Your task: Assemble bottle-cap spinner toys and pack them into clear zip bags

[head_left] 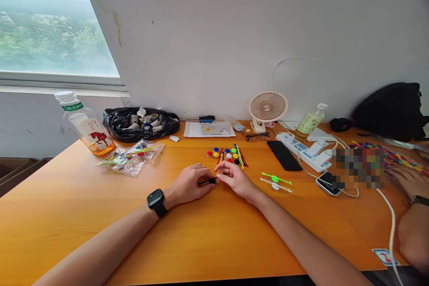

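Observation:
Near the middle of the table, my left hand, with a dark watch on its wrist, is closed on a small black arrow spinner. My right hand meets it from the right, thumb and fingers pinched at the spinner's other end. Just beyond my fingers lie several round plastic discs in red, blue, yellow, green, white and black. Thin coloured arrow strips lie among them. To the right of my right hand rest a green arrow spinner and a white arrow spinner, each on a round base.
On the left stand a tea bottle, a clear bag of parts and a black plastic bag. A fan, phone, power strip and second bottle stand right. Another person's hand is at far right.

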Demonstrator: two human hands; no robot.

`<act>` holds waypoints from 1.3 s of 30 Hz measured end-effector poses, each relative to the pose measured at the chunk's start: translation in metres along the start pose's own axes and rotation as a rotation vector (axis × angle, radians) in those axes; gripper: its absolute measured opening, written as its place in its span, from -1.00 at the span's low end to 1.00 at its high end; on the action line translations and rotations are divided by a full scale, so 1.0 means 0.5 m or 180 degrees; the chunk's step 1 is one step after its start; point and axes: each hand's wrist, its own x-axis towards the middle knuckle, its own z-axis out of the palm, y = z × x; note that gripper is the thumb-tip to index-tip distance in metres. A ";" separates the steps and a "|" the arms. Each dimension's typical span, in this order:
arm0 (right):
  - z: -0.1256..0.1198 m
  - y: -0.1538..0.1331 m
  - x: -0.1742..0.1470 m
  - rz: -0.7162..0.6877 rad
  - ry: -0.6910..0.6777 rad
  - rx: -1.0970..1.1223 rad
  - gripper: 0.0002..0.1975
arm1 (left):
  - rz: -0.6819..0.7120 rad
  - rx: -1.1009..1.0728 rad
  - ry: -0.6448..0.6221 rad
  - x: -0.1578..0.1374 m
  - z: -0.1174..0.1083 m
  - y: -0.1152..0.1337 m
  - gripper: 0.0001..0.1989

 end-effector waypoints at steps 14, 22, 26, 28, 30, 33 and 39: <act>-0.006 0.007 -0.004 -0.0141 -0.0099 -0.0363 -0.67 | -0.0047 0.0032 0.0041 -0.002 0.002 -0.001 -0.81; -0.004 0.006 -0.004 0.0066 -0.0092 -0.0073 -0.60 | -0.0014 0.0246 0.0110 -0.002 0.004 -0.004 -0.86; -0.002 0.006 -0.001 0.0159 0.0073 -0.0045 -0.59 | 0.0157 0.0430 0.0108 -0.001 0.005 -0.002 -0.92; -0.003 0.005 0.000 0.0157 0.0079 -0.0061 -0.60 | 0.0248 0.0547 0.0082 0.000 0.003 0.002 -0.94; -0.003 0.004 0.000 0.0118 0.0082 -0.0122 -0.62 | 0.0318 0.0634 0.0040 0.003 0.001 0.008 -0.93; -0.003 0.004 0.000 0.0053 0.0072 -0.0228 -0.64 | 0.0386 0.0711 -0.0009 0.007 -0.004 0.017 -0.92; -0.003 0.011 0.003 0.0016 0.0052 -0.0278 -0.62 | 0.0383 0.0697 -0.0057 0.009 -0.008 0.019 -0.92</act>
